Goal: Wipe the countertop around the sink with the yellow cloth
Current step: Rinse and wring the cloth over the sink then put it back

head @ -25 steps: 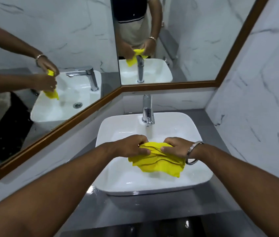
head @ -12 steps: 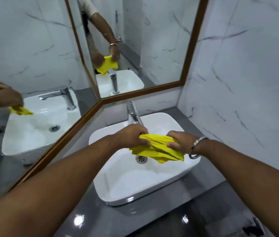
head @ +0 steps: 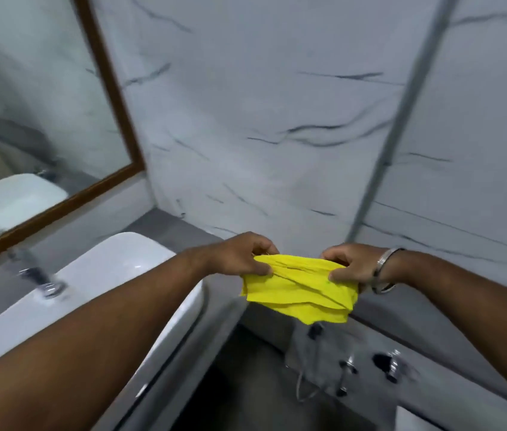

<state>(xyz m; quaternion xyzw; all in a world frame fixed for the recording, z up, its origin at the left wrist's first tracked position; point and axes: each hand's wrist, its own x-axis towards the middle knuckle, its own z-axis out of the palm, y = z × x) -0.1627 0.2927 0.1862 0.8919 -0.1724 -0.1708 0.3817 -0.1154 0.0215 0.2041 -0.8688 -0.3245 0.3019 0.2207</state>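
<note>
Head view: crumpled yellow cloth (head: 300,290) gripped by left hand (head: 239,255) and right hand (head: 353,267), in the air, right of white sink (head: 128,259). Grey countertop (head: 168,227), white marble wall (head: 261,119), wood-framed mirror (head: 112,98).

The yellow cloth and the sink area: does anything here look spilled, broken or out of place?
Nothing stands out. The yellow cloth is bunched between the left hand and the right hand, held in the air to the right of the white sink. No spill or damage shows, though the picture is blurred.
</note>
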